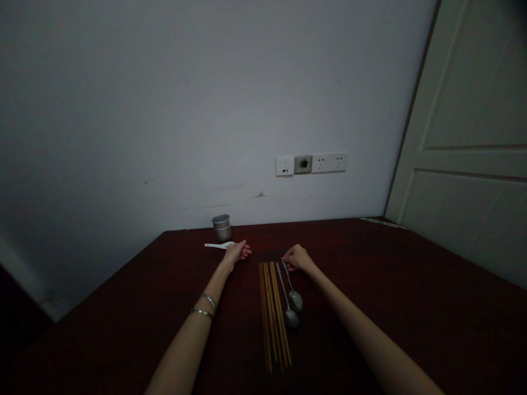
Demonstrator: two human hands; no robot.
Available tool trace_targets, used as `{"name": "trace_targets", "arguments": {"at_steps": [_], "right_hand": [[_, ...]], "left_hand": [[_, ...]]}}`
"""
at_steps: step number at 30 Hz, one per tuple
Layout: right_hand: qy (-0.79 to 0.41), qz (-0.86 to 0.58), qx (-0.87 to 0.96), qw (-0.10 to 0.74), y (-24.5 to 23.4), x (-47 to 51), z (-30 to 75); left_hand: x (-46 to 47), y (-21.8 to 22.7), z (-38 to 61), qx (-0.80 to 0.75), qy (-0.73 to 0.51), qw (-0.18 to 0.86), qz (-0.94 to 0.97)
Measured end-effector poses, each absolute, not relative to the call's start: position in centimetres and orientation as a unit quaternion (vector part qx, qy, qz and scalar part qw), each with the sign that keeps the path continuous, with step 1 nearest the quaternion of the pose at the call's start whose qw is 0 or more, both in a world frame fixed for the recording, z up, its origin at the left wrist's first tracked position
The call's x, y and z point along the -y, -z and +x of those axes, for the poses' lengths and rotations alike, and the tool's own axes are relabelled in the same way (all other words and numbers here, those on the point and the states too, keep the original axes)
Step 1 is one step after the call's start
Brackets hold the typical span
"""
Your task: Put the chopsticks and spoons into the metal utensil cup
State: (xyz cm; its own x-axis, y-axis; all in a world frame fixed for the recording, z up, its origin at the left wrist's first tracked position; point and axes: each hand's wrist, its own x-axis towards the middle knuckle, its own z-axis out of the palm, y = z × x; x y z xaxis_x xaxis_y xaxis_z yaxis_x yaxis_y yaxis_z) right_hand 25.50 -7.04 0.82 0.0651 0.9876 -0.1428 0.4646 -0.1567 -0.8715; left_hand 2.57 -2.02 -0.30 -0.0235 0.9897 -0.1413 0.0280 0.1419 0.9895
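My right hand (pixel 298 258) pinches the handle end of a long metal spoon (pixel 295 301), whose bowl points toward me. Beside it on the left lies a second metal spoon (pixel 291 319), its handle close to parallel. Several wooden chopsticks (pixel 272 315) are lined up side by side, just left of the spoons. My left hand (pixel 236 252) rests low over the table with its fingers stretched out and nothing seen in them. Next to that hand is a white soup spoon (pixel 218 246), its bowl partly hidden behind the hand.
A metal cup (pixel 222 227) stands at the back of the dark red table (pixel 354 263), near the wall. Wall sockets (pixel 329 162) sit above the table's back edge. A pale door (pixel 469 164) is on the right. A thin strip (pixel 382 223) lies at the back right edge.
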Motion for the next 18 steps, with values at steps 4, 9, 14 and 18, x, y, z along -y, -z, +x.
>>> {"name": "trace_targets", "arguments": {"at_steps": [4, 9, 14, 18], "right_hand": [[-0.385, -0.644, 0.572, 0.331, -0.5, 6.9, 25.6], [-0.369, -0.643, 0.586, 0.327, 0.1, 6.4, 25.9], [-0.363, -0.641, 0.592, 0.327, 0.2, 6.4, 26.0], [-0.366, -0.641, 0.589, 0.329, 0.1, 6.5, 26.1]], "left_hand": [[2.1, 0.4, 2.5, -0.540, -0.464, 0.523, 0.469], [2.3, 0.2, 2.7, -0.541, -0.469, 0.518, 0.469], [2.4, 0.1, 2.8, -0.542, -0.471, 0.519, 0.463], [2.3, 0.1, 2.8, -0.543, -0.472, 0.521, 0.460]]}}
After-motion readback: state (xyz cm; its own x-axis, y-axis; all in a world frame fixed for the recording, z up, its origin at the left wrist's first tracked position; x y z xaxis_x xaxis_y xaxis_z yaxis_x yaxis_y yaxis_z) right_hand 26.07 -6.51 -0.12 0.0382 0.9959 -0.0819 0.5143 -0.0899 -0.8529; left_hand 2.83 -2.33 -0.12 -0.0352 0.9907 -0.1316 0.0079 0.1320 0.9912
